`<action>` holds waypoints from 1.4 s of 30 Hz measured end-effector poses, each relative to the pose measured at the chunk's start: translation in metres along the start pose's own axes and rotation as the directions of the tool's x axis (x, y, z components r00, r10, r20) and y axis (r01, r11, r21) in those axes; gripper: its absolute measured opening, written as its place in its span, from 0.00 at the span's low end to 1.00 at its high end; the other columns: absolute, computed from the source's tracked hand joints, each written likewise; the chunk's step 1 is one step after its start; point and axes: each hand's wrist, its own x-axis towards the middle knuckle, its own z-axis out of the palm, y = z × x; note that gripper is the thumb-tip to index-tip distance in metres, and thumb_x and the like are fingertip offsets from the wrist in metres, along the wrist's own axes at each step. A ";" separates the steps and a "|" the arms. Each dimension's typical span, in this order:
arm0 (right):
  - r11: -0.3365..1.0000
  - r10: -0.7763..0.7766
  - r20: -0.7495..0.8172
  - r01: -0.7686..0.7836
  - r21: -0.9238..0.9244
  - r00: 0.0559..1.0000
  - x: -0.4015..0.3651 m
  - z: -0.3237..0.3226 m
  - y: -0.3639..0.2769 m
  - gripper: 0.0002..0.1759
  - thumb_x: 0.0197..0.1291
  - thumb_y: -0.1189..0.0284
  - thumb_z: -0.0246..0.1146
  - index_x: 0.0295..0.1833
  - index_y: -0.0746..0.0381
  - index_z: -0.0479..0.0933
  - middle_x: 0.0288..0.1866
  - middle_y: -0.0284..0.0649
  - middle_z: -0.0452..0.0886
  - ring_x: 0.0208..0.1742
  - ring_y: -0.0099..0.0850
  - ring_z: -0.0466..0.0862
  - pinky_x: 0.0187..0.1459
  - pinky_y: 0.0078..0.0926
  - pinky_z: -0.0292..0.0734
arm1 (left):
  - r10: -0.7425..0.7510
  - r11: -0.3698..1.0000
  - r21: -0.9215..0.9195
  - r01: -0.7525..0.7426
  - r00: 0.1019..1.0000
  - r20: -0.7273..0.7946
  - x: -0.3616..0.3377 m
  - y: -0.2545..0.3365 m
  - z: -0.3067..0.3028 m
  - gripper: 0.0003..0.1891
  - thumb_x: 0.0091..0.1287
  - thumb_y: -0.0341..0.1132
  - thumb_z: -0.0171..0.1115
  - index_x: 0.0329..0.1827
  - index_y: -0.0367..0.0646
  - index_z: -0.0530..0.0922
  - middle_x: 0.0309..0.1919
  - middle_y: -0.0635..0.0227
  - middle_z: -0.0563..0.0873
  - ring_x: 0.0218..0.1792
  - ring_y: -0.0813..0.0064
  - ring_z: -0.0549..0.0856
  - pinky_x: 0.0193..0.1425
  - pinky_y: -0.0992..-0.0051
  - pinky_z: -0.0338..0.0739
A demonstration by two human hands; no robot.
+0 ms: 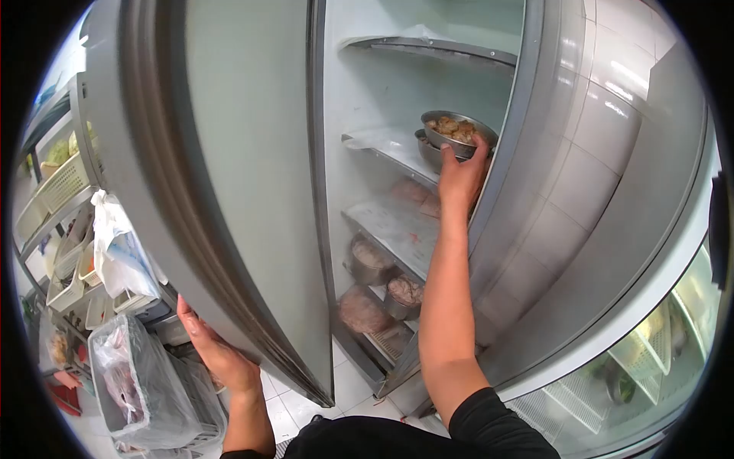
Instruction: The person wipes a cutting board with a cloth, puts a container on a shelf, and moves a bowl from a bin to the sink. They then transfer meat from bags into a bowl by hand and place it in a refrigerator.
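My right hand (462, 176) reaches into an open refrigerator and grips the rim of a metal bowl (425, 126), thumb at the near side. Light-brown food pieces (455, 128) fill this bowl. It sits on a second metal bowl (430, 155), mostly hidden beneath, on a middle shelf (390, 149). At the lower left, my left hand (222, 356) holds the outer edge of the swung-open refrigerator door (248, 168); some of its fingers are hidden.
Lower shelves hold packed pink meat (413, 191), metal pots (371, 256) and a bagged lump (361, 310). Left of the door stand a plastic-lined crate (115, 367) and a rack with baskets (65, 183). A glass-fronted cooler (612, 382) is at the right.
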 end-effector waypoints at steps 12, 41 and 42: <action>0.986 -0.071 -0.180 0.041 -0.164 0.981 0.044 0.015 -0.016 0.25 0.49 0.56 0.71 0.43 0.65 0.76 0.47 0.51 0.79 0.50 0.48 0.78 0.51 0.40 0.71 | -0.143 0.963 -0.233 0.138 0.990 -0.005 0.069 -0.008 -0.104 0.25 0.77 0.50 0.39 0.68 0.43 0.63 0.59 0.67 0.74 0.58 0.73 0.75 0.62 0.71 0.70; 0.866 0.419 0.319 -0.480 0.142 0.850 -0.346 -0.229 0.042 0.20 0.40 0.85 0.74 0.37 0.62 0.71 0.74 0.49 0.55 0.68 0.40 0.69 0.58 0.34 0.78 | -0.104 0.992 0.129 0.007 0.635 0.766 0.056 -0.109 0.169 0.33 0.64 0.31 0.61 0.73 0.46 0.59 0.56 0.49 0.77 0.60 0.63 0.76 0.62 0.65 0.71; 0.877 0.415 0.284 -0.463 0.127 0.865 -0.353 -0.241 0.039 0.21 0.40 0.85 0.74 0.37 0.62 0.71 0.73 0.49 0.56 0.67 0.41 0.69 0.58 0.36 0.79 | -0.087 0.978 0.190 -0.091 0.649 0.756 0.062 -0.123 0.207 0.39 0.61 0.38 0.66 0.74 0.51 0.56 0.55 0.44 0.77 0.58 0.56 0.77 0.59 0.63 0.72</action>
